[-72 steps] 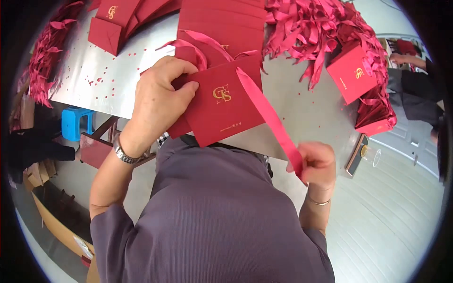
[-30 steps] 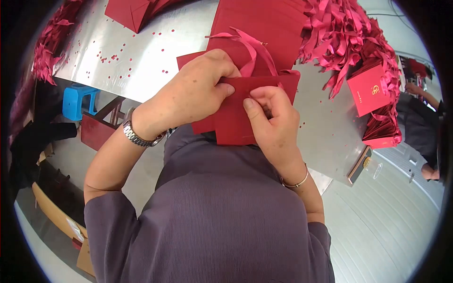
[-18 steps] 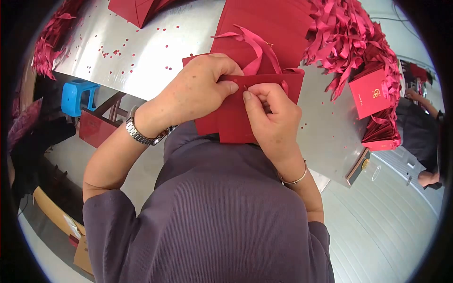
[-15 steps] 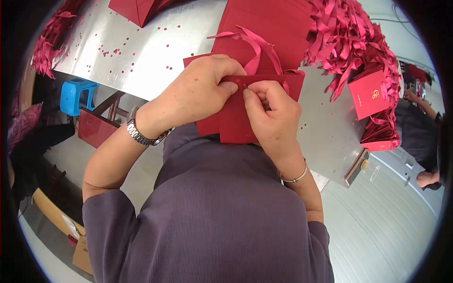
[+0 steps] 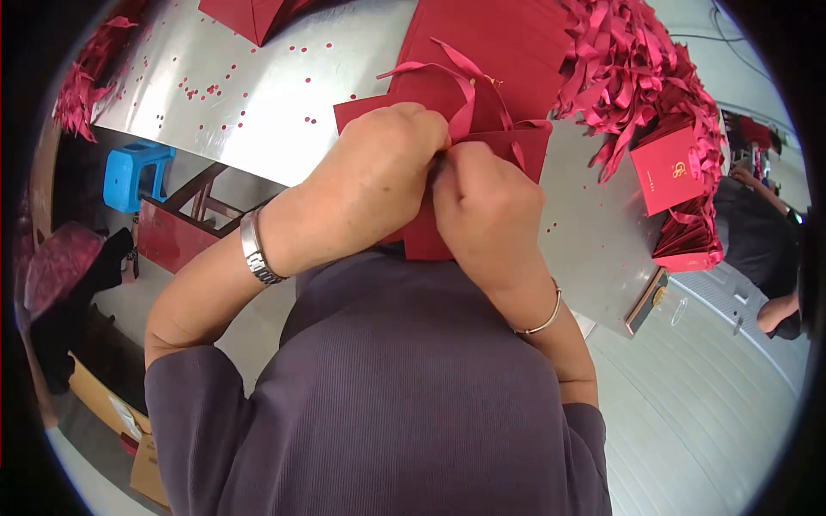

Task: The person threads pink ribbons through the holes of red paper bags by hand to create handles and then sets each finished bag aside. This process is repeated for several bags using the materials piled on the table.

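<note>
A red paper bag [image 5: 430, 236] is held against the front of my body at the table edge, with pinkish-red ribbon handles [image 5: 465, 116] at its upper edge. My left hand [image 5: 379, 176] is closed at that edge, gripping the bag. My right hand [image 5: 490, 206] is closed beside it in a pinch, at the spot where the ribbon meets the bag. The fingertips of both hands nearly touch, and what lies between them is mostly hidden.
Flat red bags [image 5: 516, 52] lie on the metal table [image 5: 267, 112] ahead. To the right are a heap of ribbons [image 5: 619, 77] and bags with gold print [image 5: 667, 176]. Small red paper dots [image 5: 206, 90] are scattered left. A blue stool [image 5: 129, 176] stands below; another person [image 5: 757, 232] is at right.
My hands have come together at the bag's upper edge, the right moving up and left and turning over. The bag's right side has tilted, and the ribbon loops have shifted slightly.
</note>
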`<state>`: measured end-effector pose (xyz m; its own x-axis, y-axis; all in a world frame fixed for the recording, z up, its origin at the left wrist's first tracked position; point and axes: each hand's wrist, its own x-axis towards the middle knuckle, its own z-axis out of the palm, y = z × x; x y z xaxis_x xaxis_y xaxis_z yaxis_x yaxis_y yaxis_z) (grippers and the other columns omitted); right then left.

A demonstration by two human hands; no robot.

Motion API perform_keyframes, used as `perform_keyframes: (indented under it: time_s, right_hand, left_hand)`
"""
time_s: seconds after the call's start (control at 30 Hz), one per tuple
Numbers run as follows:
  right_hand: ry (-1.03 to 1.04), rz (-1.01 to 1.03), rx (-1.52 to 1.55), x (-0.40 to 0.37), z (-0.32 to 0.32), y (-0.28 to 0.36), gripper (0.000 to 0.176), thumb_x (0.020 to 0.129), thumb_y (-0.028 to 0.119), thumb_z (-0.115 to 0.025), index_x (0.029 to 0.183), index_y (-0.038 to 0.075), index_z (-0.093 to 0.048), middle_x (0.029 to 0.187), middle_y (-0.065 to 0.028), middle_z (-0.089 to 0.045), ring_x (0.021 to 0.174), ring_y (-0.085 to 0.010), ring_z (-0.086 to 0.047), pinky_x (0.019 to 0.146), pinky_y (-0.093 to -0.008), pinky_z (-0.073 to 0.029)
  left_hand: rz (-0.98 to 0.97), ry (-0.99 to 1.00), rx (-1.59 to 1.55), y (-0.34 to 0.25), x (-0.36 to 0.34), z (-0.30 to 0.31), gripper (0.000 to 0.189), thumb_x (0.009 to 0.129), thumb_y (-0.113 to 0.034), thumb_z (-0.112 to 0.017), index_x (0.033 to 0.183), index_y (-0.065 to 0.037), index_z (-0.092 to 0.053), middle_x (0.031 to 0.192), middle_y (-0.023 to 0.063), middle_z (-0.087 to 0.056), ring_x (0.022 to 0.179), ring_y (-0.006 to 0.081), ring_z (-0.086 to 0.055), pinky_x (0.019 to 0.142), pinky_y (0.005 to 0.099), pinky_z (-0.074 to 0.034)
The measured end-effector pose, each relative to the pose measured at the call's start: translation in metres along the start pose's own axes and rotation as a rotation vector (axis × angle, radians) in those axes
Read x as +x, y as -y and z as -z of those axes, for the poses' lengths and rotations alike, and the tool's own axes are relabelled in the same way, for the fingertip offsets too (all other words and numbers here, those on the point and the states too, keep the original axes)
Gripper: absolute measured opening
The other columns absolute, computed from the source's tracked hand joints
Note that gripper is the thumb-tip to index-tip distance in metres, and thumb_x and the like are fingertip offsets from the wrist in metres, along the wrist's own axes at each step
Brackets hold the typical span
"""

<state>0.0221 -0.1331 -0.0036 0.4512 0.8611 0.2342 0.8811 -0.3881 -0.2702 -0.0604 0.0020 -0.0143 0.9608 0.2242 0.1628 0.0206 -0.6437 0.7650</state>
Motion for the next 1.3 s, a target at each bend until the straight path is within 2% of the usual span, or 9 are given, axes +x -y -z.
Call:
perform_keyframes:
  time_s: [0.07, 0.1, 0.33, 0.4, 0.63, 0.7, 0.8, 1.03, 1.3]
  right_hand:
    - [-0.051, -0.238, 0.484, 0.001, -0.001, -0.005, 0.010, 0.081, 0.004, -0.067, 0.079, 0.001, -0.059, 0.069, -0.0116, -0.065, 0.062, -0.0210, -0.065, 0.056, -0.0319, -0.049]
    - [0.025, -0.365, 0.628, 0.000, 0.000, -0.007, 0.010, 0.082, 0.005, -0.065, 0.085, 0.002, -0.057, 0.069, -0.0120, -0.064, 0.062, -0.0279, -0.065, 0.055, -0.0378, -0.049]
    - [-0.061, -0.294, 0.587, 0.000, -0.003, -0.008, 0.026, 0.081, 0.001, -0.066, 0.103, 0.002, -0.054, 0.067, -0.0116, -0.063, 0.061, -0.0268, -0.064, 0.057, -0.0361, -0.049]
    - [0.161, -0.537, 0.961, 0.006, 0.007, -0.016, 0.024, 0.081, 0.001, -0.065, 0.103, 0.001, -0.054, 0.067, -0.0111, -0.063, 0.061, -0.0275, -0.063, 0.059, -0.0364, -0.049]
    - [0.120, -0.174, 0.562, 0.006, 0.004, -0.016, 0.024, 0.081, 0.002, -0.062, 0.104, 0.003, -0.056, 0.071, -0.0146, -0.064, 0.067, -0.0318, -0.065, 0.062, -0.0401, -0.050]
    - [0.237, -0.328, 0.771, 0.009, 0.005, -0.023, 0.023, 0.081, 0.001, -0.060, 0.103, 0.003, -0.055, 0.071, -0.0148, -0.064, 0.069, -0.0348, -0.065, 0.062, -0.0433, -0.050]
    - [0.138, -0.005, 0.375, 0.009, 0.005, -0.020, 0.021, 0.082, 0.003, -0.058, 0.103, 0.000, -0.052, 0.071, -0.0165, -0.063, 0.067, -0.0347, -0.064, 0.059, -0.0459, -0.049]
    - [0.076, 0.016, 0.318, 0.002, -0.002, -0.019, 0.023, 0.084, 0.003, -0.058, 0.106, 0.001, -0.051, 0.070, -0.0135, -0.062, 0.065, -0.0329, -0.063, 0.058, -0.0446, -0.049]
    - [0.144, -0.206, 0.550, 0.004, -0.001, -0.019, 0.027, 0.084, 0.002, -0.060, 0.109, 0.003, -0.051, 0.073, -0.0119, -0.064, 0.067, -0.0339, -0.064, 0.062, -0.0447, -0.049]
  left_hand:
    - [0.025, -0.081, -0.064, 0.001, -0.001, -0.002, 0.012, 0.077, 0.003, -0.064, 0.088, 0.002, -0.062, 0.083, 0.0172, -0.064, 0.081, 0.0356, -0.063, 0.070, 0.0391, -0.051]
    - [0.025, -0.083, -0.065, 0.002, -0.001, -0.002, 0.012, 0.077, 0.003, -0.064, 0.088, 0.002, -0.062, 0.083, 0.0172, -0.064, 0.081, 0.0356, -0.063, 0.070, 0.0391, -0.051]
    - [0.062, -0.032, -0.133, 0.007, -0.001, 0.003, 0.011, 0.076, 0.003, -0.067, 0.087, 0.002, -0.062, 0.083, 0.0151, -0.066, 0.080, 0.0312, -0.065, 0.071, 0.0362, -0.052]
    - [0.096, -0.001, -0.157, 0.007, -0.001, 0.005, 0.011, 0.077, 0.003, -0.067, 0.087, 0.002, -0.062, 0.084, 0.0146, -0.066, 0.080, 0.0300, -0.065, 0.072, 0.0354, -0.052]
    - [0.078, 0.007, -0.159, 0.009, 0.002, 0.001, 0.012, 0.077, 0.003, -0.067, 0.088, 0.003, -0.062, 0.085, 0.0142, -0.067, 0.083, 0.0289, -0.065, 0.074, 0.0351, -0.052]
    - [0.086, 0.020, -0.166, 0.010, 0.000, 0.001, 0.011, 0.078, 0.003, -0.066, 0.088, 0.003, -0.062, 0.086, 0.0141, -0.067, 0.083, 0.0293, -0.065, 0.074, 0.0354, -0.052]
    - [0.083, 0.011, -0.162, 0.011, 0.005, -0.001, 0.011, 0.078, 0.002, -0.066, 0.089, 0.003, -0.062, 0.086, 0.0142, -0.067, 0.083, 0.0299, -0.065, 0.075, 0.0356, -0.052]
    - [0.133, 0.028, -0.180, 0.014, 0.004, -0.001, 0.012, 0.080, -0.001, -0.063, 0.091, 0.003, -0.064, 0.088, 0.0177, -0.067, 0.085, 0.0332, -0.065, 0.076, 0.0383, -0.052]
    - [0.092, -0.007, -0.133, 0.011, 0.005, -0.004, 0.011, 0.080, 0.002, -0.059, 0.090, 0.004, -0.063, 0.087, 0.0200, -0.066, 0.086, 0.0369, -0.065, 0.076, 0.0416, -0.052]
